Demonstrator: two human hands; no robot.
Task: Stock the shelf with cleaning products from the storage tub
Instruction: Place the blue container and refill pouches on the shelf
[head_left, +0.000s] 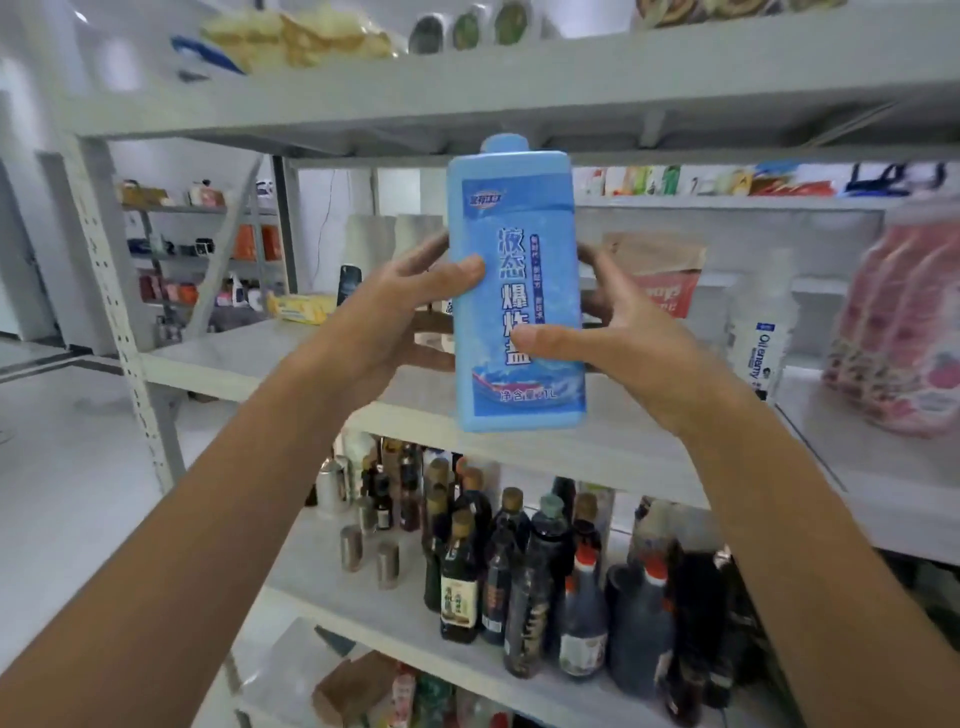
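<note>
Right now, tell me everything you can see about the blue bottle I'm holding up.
The blue bottle is a flat-sided, light blue container, plastic by its look, with a matching cap. Its blue label, facing the camera, carries white Chinese characters running downward. It is near upright before the middle shelf. The left hand and right hand grip its sides, thumbs on the front.

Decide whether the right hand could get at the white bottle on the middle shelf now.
Probably not yet: the right hand grips the blue bottle, as does the left hand. The way toward the white bottle looks free, though.
</note>
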